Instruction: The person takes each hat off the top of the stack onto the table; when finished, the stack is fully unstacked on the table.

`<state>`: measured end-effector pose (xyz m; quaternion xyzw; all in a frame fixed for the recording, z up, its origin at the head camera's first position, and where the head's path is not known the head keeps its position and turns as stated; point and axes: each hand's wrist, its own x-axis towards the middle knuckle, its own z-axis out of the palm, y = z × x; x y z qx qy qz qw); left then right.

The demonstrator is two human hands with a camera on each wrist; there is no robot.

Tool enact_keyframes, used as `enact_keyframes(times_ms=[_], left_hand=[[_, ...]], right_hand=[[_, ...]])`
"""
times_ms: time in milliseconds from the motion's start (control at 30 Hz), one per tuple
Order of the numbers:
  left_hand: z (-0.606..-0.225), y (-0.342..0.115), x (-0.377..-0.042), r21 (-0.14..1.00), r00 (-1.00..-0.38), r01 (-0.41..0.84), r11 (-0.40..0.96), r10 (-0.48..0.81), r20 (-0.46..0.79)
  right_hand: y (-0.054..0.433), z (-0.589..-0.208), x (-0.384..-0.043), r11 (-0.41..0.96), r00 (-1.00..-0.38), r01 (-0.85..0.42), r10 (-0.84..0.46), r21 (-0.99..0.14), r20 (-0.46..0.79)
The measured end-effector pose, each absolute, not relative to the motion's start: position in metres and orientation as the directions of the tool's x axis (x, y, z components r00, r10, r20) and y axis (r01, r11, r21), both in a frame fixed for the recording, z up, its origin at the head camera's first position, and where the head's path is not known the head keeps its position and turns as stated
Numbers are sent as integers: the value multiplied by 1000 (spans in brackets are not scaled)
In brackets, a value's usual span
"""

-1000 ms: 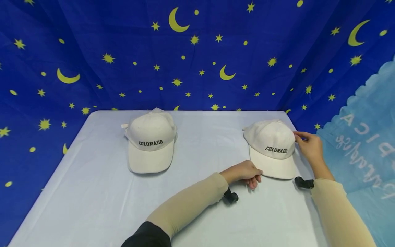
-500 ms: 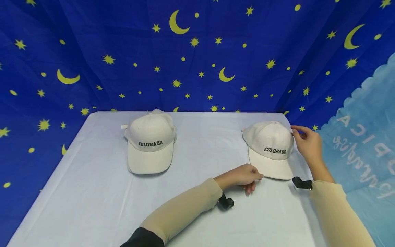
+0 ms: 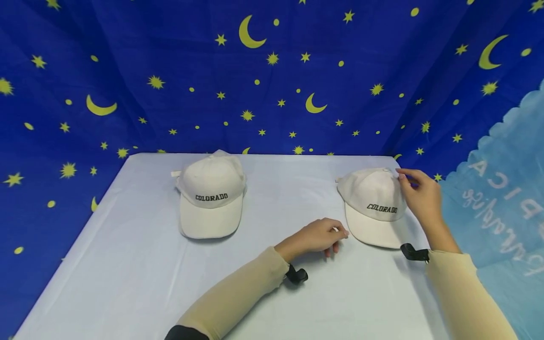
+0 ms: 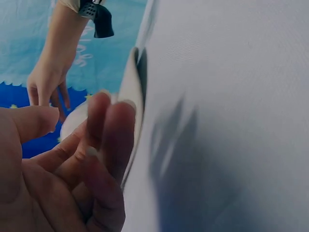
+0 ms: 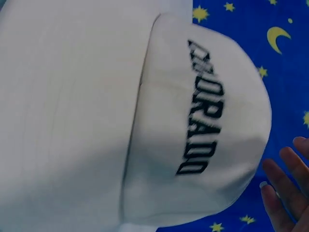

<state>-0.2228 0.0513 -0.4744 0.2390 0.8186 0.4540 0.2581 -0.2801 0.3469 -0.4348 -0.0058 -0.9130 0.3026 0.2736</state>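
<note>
Two off-white baseball caps lettered COLORADO lie brim-forward on the table. My left hand [image 3: 319,234] is just left of the brim of the right-hand cap [image 3: 369,193]. In the left wrist view its fingers bend loosely, the thumb stands apart, and nothing is held. At the far side of that cap, my right hand [image 3: 425,196] hovers by the crown. The right wrist view shows its spread fingers [image 5: 285,179] beside the crown, apart from it and holding nothing. The left-hand cap [image 3: 212,193] stands away from both hands, its strap end poking out at the left.
A white cloth covers the table [image 3: 119,264]. Behind it hangs a blue curtain [image 3: 204,61] with yellow moons and stars, and a light-blue lettered cloth [image 3: 501,212] hangs at the right. Each wrist wears a small black camera.
My left hand has let go of the brim and moved left. My right hand has shifted slightly up along the crown, with its fingers off it. Both caps stay where they were.
</note>
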Motion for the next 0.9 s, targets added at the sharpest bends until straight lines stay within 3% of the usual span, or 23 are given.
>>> enact_keyframes(times_ms=[567,767,900], left_hand=[[-470,2,-225,765,-807,293,574,578,-124],[-466,-17,-224,727,-813,340,597,575,-92],[-462,-27,-221,709,-826,339,618,556,-90]], right_hand=[[316,-415,-269,796,-912,-203,58,-570,406],[305,-407,-263,782,-956,-205,-30,-589,293],[297,-402,-260,776,-955,-243,-87,-582,282]])
